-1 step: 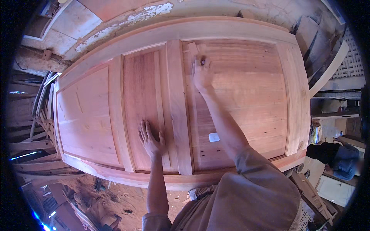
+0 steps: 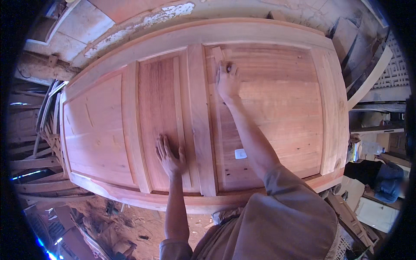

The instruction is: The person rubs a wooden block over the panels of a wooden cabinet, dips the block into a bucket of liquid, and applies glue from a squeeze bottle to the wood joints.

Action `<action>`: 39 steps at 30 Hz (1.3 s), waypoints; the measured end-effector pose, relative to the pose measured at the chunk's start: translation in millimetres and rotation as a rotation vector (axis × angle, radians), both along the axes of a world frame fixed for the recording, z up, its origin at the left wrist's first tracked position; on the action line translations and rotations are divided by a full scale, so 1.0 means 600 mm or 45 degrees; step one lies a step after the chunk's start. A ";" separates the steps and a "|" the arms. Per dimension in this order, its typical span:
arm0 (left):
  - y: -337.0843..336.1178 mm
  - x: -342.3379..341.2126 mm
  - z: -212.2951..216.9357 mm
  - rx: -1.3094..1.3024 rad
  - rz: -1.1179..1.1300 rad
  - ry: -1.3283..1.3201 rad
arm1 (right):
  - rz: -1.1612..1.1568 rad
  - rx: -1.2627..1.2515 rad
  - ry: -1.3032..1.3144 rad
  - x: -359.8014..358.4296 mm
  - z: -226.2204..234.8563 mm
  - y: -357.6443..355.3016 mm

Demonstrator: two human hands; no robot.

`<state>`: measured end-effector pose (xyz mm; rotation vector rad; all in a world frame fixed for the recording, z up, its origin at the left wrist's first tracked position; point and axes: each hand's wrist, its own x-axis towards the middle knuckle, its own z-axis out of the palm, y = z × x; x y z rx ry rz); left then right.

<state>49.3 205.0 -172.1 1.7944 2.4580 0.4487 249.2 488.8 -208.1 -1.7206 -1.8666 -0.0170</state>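
A large wooden panel door lies flat before me, with raised frame strips around several recessed panels. My left hand rests flat on the narrow middle panel, fingers spread, beside a thin wooden strip that runs along it. Toward the far edge, my right hand is closed around a small wooden block at the left side of the right panel. The block's far end shows past my fingers; its underside is hidden. A small white rectangular piece lies on the right panel beside my right forearm.
Stacked planks and timber crowd the left side. Behind the door stands a wall with peeling paint. A curved wooden strip leans at the right, near a plastic bottle and a person in blue. Sandy ground shows below.
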 end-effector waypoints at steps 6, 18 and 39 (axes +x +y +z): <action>0.003 -0.001 0.000 -0.007 -0.013 -0.022 | -0.087 -0.002 -0.065 0.054 0.000 0.007; 0.005 -0.001 0.005 -0.044 0.037 -0.007 | -0.229 0.126 -0.156 0.190 0.007 0.021; 0.005 0.001 0.006 -0.018 0.008 -0.003 | 0.027 0.089 0.083 -0.014 0.010 0.001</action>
